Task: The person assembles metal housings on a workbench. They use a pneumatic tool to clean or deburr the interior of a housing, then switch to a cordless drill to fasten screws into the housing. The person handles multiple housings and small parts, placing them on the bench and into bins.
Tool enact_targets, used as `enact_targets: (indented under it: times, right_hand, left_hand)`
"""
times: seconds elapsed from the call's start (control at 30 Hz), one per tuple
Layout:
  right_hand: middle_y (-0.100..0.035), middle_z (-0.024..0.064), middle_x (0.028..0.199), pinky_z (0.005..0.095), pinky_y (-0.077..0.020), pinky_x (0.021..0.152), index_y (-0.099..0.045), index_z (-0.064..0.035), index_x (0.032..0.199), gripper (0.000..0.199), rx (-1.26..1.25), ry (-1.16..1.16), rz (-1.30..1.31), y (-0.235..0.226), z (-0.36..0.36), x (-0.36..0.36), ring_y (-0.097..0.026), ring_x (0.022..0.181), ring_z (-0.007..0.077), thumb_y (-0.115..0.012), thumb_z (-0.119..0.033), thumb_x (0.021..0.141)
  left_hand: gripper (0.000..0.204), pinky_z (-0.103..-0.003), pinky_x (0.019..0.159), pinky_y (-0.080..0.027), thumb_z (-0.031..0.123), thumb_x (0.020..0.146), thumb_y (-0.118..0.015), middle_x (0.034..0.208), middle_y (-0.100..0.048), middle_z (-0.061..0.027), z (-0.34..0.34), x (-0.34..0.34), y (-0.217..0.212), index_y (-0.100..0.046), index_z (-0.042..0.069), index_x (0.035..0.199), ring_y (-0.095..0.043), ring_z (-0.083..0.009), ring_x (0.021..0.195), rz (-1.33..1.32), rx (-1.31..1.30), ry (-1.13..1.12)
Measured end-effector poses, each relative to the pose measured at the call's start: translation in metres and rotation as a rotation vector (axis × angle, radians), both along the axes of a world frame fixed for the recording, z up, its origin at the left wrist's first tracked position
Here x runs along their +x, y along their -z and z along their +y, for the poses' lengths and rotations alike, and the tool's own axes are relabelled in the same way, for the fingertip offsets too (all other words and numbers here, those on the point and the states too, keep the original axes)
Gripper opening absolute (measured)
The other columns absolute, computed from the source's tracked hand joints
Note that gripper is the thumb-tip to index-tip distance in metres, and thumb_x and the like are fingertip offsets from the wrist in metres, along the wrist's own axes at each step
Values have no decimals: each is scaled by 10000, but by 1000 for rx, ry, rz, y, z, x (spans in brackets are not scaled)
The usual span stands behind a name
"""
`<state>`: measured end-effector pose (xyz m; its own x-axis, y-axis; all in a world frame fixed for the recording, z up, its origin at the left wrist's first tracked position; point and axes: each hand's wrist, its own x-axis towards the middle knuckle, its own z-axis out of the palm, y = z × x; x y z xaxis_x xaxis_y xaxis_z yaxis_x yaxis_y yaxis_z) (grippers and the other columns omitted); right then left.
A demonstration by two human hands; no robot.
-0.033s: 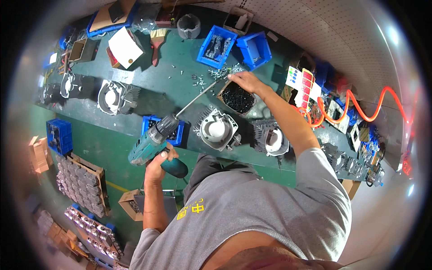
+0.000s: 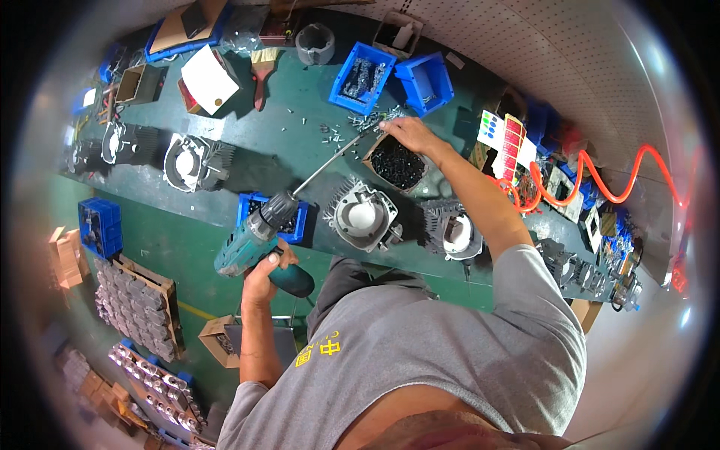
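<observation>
My left hand (image 2: 262,274) is wrapped round the handle of a teal and black cordless drill (image 2: 248,244), held in front of the bench. Its long, thin bit (image 2: 327,164) points up and right over the bench. Close to the bit's tip, my right hand (image 2: 409,136) has its fingers pinched together above the corner of an open box of black screws (image 2: 397,166); what is in the pinch is too small to make out. Loose silver screws (image 2: 367,121) lie just beyond. Below the bit sits a finned metal engine cylinder (image 2: 363,214), open side up.
Another finned cylinder (image 2: 454,234) stands under my right forearm, and more stand at the left (image 2: 192,163). Two blue bins (image 2: 362,78) and a paintbrush (image 2: 260,78) lie at the back. A coiled orange air hose (image 2: 596,180) hangs on the right.
</observation>
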<state>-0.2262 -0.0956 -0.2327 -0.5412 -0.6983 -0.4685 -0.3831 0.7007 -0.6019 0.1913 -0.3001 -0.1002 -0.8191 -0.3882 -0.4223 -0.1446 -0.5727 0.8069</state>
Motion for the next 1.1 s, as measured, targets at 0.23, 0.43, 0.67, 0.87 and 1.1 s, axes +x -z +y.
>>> enact_targets:
  times: [0.23,0.43,0.67,0.87,1.1]
  right_hand:
    - [-652,214,1271,489,-526,990,-637,-53,1331,680,159,-28,339,9,-33,-15,-627,1192,401,-763,-514,847]
    - [-491,267,1383,520,-519,1023,-516,-80,1402,794,322,-272,338,5,-42,-20,-608,1218,462,-835,-487,800]
    - [-654,244,1136,520,-513,951,-608,-72,1197,409,12,-394,231,67,-23,-36,-634,1105,443,-762,-303,896]
    - [-678,216,986,486,-511,907,-672,-50,1071,272,-272,-297,281,71,-8,-34,-637,1034,417,-749,-211,866]
    - [-706,135,899,341,-592,584,-667,-5,1127,244,-358,416,-353,14,12,-25,-694,662,189,-710,-126,919]
  left_hand:
    - [404,-401,784,-524,284,806,-735,749,-575,-72,-2,7,10,-645,-7,1071,-585,-217,747,-11,30,-65]
    - [425,-402,773,-532,293,793,-753,750,-575,-73,-1,8,7,-652,3,1086,-591,-220,741,-24,24,-83]
    - [425,-388,764,-529,345,795,-775,720,-553,-46,1,6,2,-649,30,1051,-587,-214,732,-55,6,-82]
    - [413,-406,784,-539,285,788,-773,764,-586,-72,1,7,7,-658,8,1072,-600,-217,738,-35,58,-107]
    - [429,-403,789,-532,300,792,-774,774,-594,-78,3,-2,6,-645,-5,1065,-593,-211,742,-11,53,-55]
